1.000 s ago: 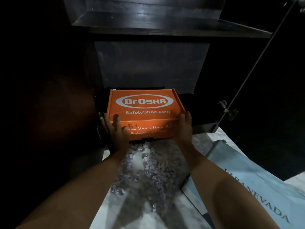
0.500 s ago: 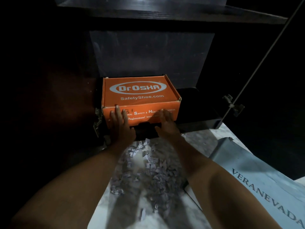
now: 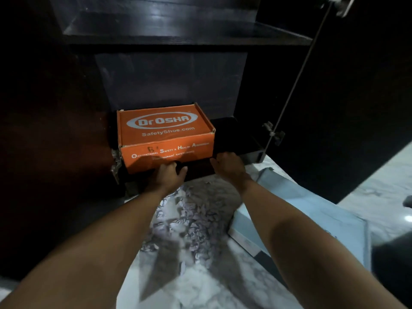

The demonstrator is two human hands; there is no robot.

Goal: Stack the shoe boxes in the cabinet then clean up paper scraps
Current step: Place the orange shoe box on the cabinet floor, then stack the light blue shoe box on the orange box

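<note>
An orange Dr.Osha shoe box (image 3: 165,123) sits lid up at the left of the dark cabinet's bottom compartment (image 3: 236,134). My left hand (image 3: 169,175) is at the box's lower front edge with its fingers loosely curled and holds nothing. My right hand (image 3: 227,165) rests at the cabinet's front lip, just right of the box's front corner, and is also empty. A heap of small pale paper scraps (image 3: 196,217) lies on the floor between my forearms.
A light blue shoe box (image 3: 312,210) lies on the marble floor (image 3: 200,286) to the right. The cabinet door (image 3: 334,108) stands open at the right, with a metal hinge (image 3: 274,132). A dark shelf (image 3: 178,30) spans the cabinet above the orange box.
The orange box has slid deeper into the bottom compartment. Both hands have left its front face and dropped to its lower edge and the cabinet lip.
</note>
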